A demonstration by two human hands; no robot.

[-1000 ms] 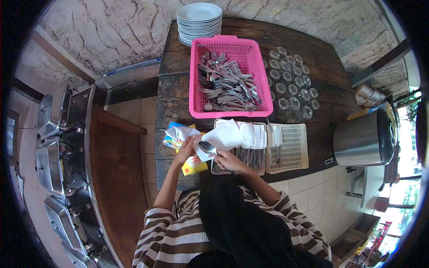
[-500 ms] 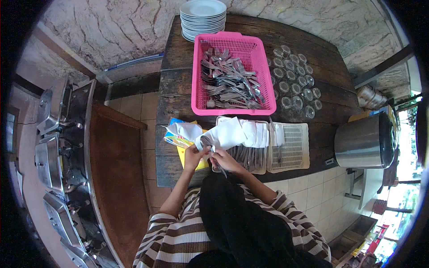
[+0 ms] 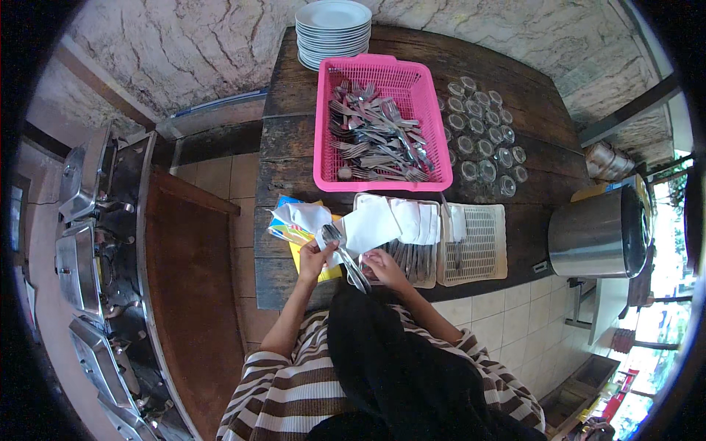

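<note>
My left hand (image 3: 315,260) is closed round a spoon (image 3: 347,256), bowl end up and handle slanting down to the right. More than one handle seems to lie together there, but I cannot count them. My right hand (image 3: 387,267) is just to the right of the handles, apart from them, fingers loosely bent and nothing visible in them. It hovers over the near left part of a cream plastic basket (image 3: 434,281). In this basket lie several metal utensils, partly covered by white paper napkins (image 3: 373,222).
Beyond is a pink basket (image 3: 321,140) of loose forks and other cutlery. White plates (image 3: 334,16) are stacked at the back left; several glass jars (image 3: 485,147) stand right. A second cream basket (image 3: 482,273), yellow-blue packaging (image 3: 300,237) and a large metal pot (image 3: 588,229) are nearby.
My right hand has let go of the cutlery handles and moved slightly right. My left hand keeps the spoon, whose handle is now more exposed.
</note>
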